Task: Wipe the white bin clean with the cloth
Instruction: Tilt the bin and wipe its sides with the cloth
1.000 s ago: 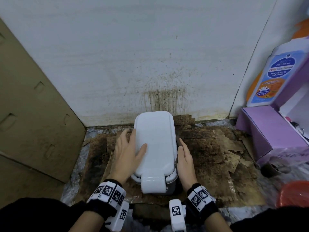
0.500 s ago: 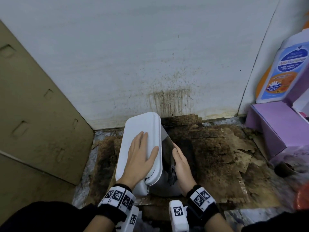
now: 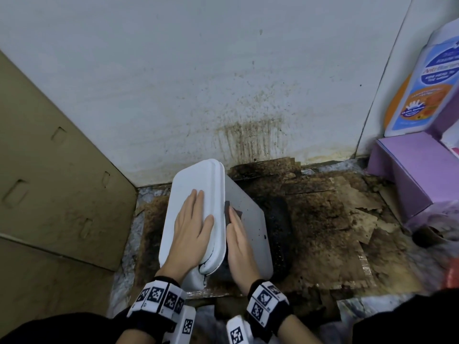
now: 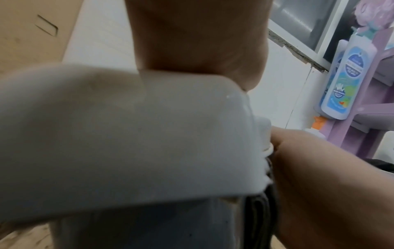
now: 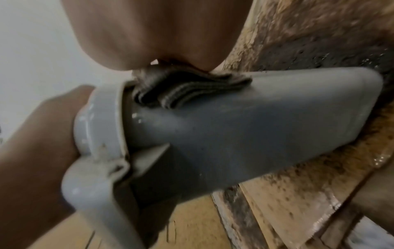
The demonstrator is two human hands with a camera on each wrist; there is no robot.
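The white bin (image 3: 196, 184) lies tipped to the left on stained cardboard, its white lid facing up-left and its grey side (image 3: 250, 219) facing up. My left hand (image 3: 191, 227) rests flat on the lid, fingers straight. My right hand (image 3: 241, 244) presses a dark folded cloth (image 3: 229, 211) onto the grey side, just under the lid's rim. In the right wrist view the cloth (image 5: 187, 91) is bunched under my palm against the bin body (image 5: 255, 134). The left wrist view shows the lid (image 4: 127, 143) close up, blurred.
A brown cardboard panel (image 3: 49, 182) leans at the left. The white wall (image 3: 248, 135) behind is streaked with brown dirt. Soiled, torn cardboard (image 3: 335, 219) covers the floor. A purple shelf (image 3: 409, 170) with a soap bottle (image 3: 429, 83) stands at the right.
The bin went from upright to tipped on its left side. My left hand slid onto the lid; my right hand moved onto the exposed grey side with the cloth.
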